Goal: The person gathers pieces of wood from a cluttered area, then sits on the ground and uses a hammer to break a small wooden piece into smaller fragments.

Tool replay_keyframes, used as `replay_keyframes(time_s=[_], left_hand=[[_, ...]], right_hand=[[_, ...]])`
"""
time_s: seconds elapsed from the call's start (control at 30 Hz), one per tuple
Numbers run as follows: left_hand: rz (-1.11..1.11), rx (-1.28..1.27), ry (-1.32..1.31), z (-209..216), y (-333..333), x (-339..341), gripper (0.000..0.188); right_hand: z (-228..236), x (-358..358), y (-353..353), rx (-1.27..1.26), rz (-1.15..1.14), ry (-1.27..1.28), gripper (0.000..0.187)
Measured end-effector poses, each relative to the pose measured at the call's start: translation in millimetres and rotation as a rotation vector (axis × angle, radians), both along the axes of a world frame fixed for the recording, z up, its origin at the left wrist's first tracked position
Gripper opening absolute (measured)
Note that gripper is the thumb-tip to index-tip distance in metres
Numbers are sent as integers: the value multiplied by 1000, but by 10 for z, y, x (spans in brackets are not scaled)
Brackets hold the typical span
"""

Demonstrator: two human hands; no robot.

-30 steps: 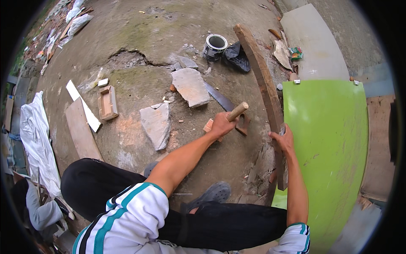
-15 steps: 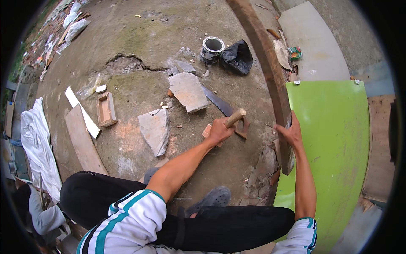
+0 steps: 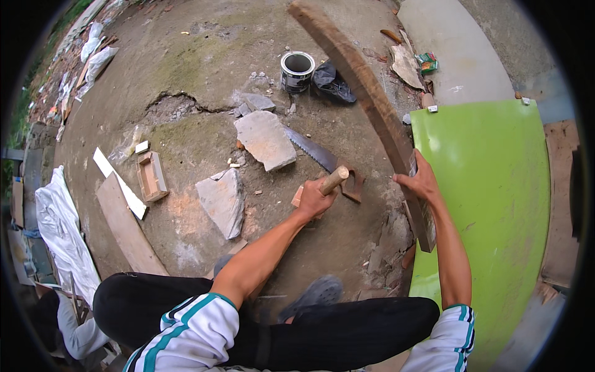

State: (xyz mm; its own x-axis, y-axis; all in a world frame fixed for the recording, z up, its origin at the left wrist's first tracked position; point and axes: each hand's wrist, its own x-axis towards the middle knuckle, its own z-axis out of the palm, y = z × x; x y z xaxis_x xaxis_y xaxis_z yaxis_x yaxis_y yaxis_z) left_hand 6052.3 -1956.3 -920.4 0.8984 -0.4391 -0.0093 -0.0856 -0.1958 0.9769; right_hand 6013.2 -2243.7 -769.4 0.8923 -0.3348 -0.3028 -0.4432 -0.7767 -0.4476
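Note:
My left hand (image 3: 314,198) is closed around a thick round wooden handle (image 3: 336,178) just above the ground; whatever is at its lower end is hidden behind the hand. Beneath that handle's tip lies a handsaw (image 3: 317,152), its toothed blade pointing to the far left and its wooden grip nearest me. My right hand (image 3: 421,181) grips a long brown wooden plank (image 3: 370,92) near its lower end, thumb on the left side. The plank is tilted, its far end reaching up and left. A small reddish block (image 3: 297,196) lies beside my left hand.
Two flat stone slabs (image 3: 266,140) lie ahead, with an open paint can (image 3: 297,71) and a black plastic bag (image 3: 333,84) beyond. A green panel (image 3: 483,198) covers the right. On the left are a small wooden box (image 3: 153,178), boards (image 3: 127,217) and another person's grey sleeve (image 3: 80,325).
The plank's far end has swung left, and it leans more now. My left hand stays on the handle, slightly lower left in view. The whole view has shifted a little.

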Motion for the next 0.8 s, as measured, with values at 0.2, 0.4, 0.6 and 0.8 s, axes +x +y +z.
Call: replay_keyframes(time_s=[0.2, 0.4, 0.6, 0.8], left_hand=[[18, 13, -9, -15, 59, 18, 13], [16, -60, -14, -169, 26, -52, 13], [46, -82, -76, -315, 117, -32, 13], [30, -112, -189, -93, 40, -60, 20]], right_hand=[[12, -83, 586, 111, 208, 194, 106], [-24, 39, 175, -9, 159, -61, 84], [-214, -165, 619, 78, 439, 61, 83], [17, 67, 210, -69, 206, -90, 82]])
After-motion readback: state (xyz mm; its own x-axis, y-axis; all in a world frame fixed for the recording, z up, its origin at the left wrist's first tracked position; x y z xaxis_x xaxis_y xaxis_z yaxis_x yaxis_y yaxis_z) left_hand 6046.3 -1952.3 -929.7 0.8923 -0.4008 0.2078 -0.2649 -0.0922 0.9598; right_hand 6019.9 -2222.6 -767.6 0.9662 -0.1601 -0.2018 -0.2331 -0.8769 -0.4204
